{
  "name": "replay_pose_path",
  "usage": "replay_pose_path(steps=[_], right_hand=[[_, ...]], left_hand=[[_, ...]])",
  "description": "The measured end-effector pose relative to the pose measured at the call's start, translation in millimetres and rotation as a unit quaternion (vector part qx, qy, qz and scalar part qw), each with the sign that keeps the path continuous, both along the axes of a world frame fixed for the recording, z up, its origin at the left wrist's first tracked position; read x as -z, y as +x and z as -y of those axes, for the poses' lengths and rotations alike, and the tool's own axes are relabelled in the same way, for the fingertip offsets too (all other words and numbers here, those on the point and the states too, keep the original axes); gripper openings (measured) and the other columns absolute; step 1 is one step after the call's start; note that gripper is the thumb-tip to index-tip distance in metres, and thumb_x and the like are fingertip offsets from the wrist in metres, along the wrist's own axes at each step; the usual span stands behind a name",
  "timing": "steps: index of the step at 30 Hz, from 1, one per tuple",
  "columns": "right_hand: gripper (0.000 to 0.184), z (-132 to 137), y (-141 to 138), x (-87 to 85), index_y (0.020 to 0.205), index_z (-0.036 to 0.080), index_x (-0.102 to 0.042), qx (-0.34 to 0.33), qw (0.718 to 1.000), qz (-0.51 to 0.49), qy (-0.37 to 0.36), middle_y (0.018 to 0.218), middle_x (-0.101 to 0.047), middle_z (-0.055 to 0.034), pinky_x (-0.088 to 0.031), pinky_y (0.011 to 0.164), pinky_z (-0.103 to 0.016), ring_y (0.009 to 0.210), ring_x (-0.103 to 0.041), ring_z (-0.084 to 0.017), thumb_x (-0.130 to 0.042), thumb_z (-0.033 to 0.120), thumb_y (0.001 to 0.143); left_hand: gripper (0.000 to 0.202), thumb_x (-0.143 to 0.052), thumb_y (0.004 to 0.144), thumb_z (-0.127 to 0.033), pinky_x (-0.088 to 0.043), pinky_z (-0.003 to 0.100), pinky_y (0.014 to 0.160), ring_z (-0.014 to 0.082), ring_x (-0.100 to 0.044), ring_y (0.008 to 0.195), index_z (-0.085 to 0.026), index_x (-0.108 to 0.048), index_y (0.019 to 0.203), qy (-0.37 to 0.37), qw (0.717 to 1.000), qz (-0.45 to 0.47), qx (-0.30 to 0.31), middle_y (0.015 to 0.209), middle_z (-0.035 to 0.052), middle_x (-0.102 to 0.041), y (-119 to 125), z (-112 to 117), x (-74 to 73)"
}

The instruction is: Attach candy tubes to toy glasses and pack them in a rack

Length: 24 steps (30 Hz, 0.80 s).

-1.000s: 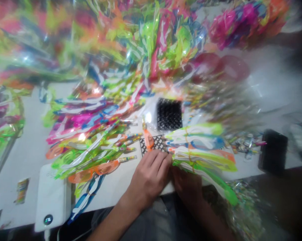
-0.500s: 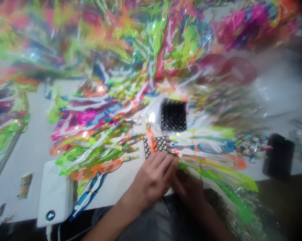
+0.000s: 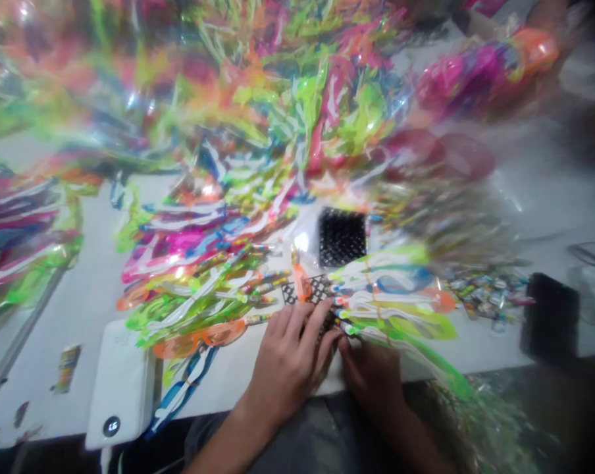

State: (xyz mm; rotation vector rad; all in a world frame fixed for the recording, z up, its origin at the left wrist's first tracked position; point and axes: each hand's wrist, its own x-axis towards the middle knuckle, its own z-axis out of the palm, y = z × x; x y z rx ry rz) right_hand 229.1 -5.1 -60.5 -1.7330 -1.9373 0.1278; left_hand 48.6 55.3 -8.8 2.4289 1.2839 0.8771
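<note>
I can't read any word, brand or number with certainty from my end of the feed. The likeliest spot is the round dark display on the white device at the tabletop's near edge, toward its left: I see pale lit marks there, perhaps digits, but they're too small and blurred for me to give a value. Toward the device's far end I get only a faint grey trace, possibly lettering. To its left, farther in from the near edge, the small coloured packet looks printed, but its print is illegible to me.
</note>
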Motion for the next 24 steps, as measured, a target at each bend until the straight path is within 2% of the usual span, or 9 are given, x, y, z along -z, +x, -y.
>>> replay_pose_path(steps=[3,5,9,13,15,17,19,20,24], right_hand=[[0.036,-6.6,-5.8,4.3,0.097,0.017,-0.077,0.009,0.999,0.009,0.033,0.06,-0.061,-0.0073,-0.048,0.055,-0.03,0.053,-0.056,-0.02,-0.044,0.029,0.107],[0.034,-12.5,-8.7,5.8,0.098,0.017,-0.078,0.031,0.999,0.007,0.036,0.064,-0.064,-0.0098,-0.052,0.061,-0.033,0.059,-0.06,-0.023,-0.048,0.032,0.106],[0.029,-17.2,-6.2,3.9,0.098,0.02,-0.077,0.04,0.999,-0.017,0.012,0.076,-0.071,-0.0126,-0.058,0.072,-0.041,0.073,-0.068,-0.028,-0.052,0.036,0.104],[0.027,-7.2,-2.4,-0.9,0.104,0.021,-0.073,0.002,1.0,-0.03,0.008,0.09,-0.075,-0.0125,-0.059,0.076,-0.042,0.084,-0.071,-0.029,-0.049,0.033,0.107],[0.025,-0.8,-3.1,-2.6,0.11,0.02,-0.07,-0.004,0.999,-0.044,0.028,0.096,-0.075,-0.0129,-0.059,0.076,-0.04,0.088,-0.072,-0.028,-0.048,0.032,0.108],[0.022,5.2,-3.8,-3.5,0.113,0.018,-0.067,0.002,0.997,-0.06,0.04,0.098,-0.074,-0.0125,-0.059,0.076,-0.039,0.089,-0.071,-0.027,-0.05,0.032,0.108],[0.022,11.2,-2.5,-4.5,0.115,0.017,-0.065,0.01,0.997,-0.077,0.029,0.099,-0.073,-0.0121,-0.059,0.078,-0.039,0.091,-0.07,-0.027,-0.051,0.032,0.109],[0.022,14.3,-1.0,-5.4,0.116,0.016,-0.065,0.013,0.996,-0.086,0.018,0.101,-0.073,-0.0123,-0.058,0.081,-0.04,0.094,-0.07,-0.027,-0.05,0.031,0.109],[0.026,26.4,2.9,-13.6,0.13,0.016,-0.062,-0.021,0.991,-0.131,0.03,0.115,-0.07,-0.0112,-0.054,0.096,-0.034,0.11,-0.067,-0.022,-0.053,0.013,0.105]], left_hand=[[0.044,-0.061,0.104,-0.034,-0.051,0.042,0.082,0.0292,-0.06,0.094,-0.011,-0.057,0.141,-0.049,0.994,-0.071,-0.062,0.107,0.0123,-0.067,-4.3,13.4,0.2],[0.041,-0.06,0.104,-0.03,-0.05,0.042,0.079,0.0291,-0.059,0.091,-0.012,-0.057,0.141,-0.07,0.991,-0.094,-0.07,0.103,0.0109,-0.066,-4.9,18.9,4.3],[0.036,-0.056,0.102,-0.017,-0.049,0.04,0.078,0.0277,-0.058,0.088,-0.012,-0.056,0.139,-0.063,0.991,-0.088,-0.083,0.097,0.0086,-0.065,-4.2,20.5,12.2],[0.044,-0.063,0.103,-0.033,-0.05,0.041,0.084,0.0294,-0.059,0.095,-0.007,-0.053,0.138,-0.062,0.989,-0.044,-0.129,0.106,0.0131,-0.066,-3.3,14.5,14.0],[0.034,-0.062,0.103,-0.033,-0.05,0.04,0.082,0.029,-0.06,0.095,-0.008,-0.058,0.127,-0.076,0.986,-0.024,-0.149,0.104,0.013,-0.066,-3.4,9.8,13.9],[0.013,-0.059,0.104,-0.027,-0.047,0.037,0.076,0.0265,-0.06,0.087,-0.015,-0.062,0.102,-0.107,0.982,-0.011,-0.152,0.092,0.0085,-0.064,-5.2,5.5,12.2],[0.018,-0.058,0.103,-0.022,-0.045,0.035,0.072,0.0228,-0.058,0.08,-0.019,-0.057,0.085,-0.133,0.979,0.024,-0.15,0.082,0.0043,-0.059,-9.7,3.9,6.5],[0.02,-0.059,0.102,-0.02,-0.045,0.033,0.072,0.0211,-0.057,0.078,-0.02,-0.055,0.082,-0.137,0.978,0.051,-0.148,0.081,0.0031,-0.058,-13.1,4.8,1.4],[0.018,-0.058,0.1,-0.013,-0.045,0.027,0.068,0.0145,-0.055,0.073,-0.021,-0.051,0.085,-0.141,0.969,0.148,-0.141,0.079,-0.0007,-0.054,-30.8,22.5,-34.2]])
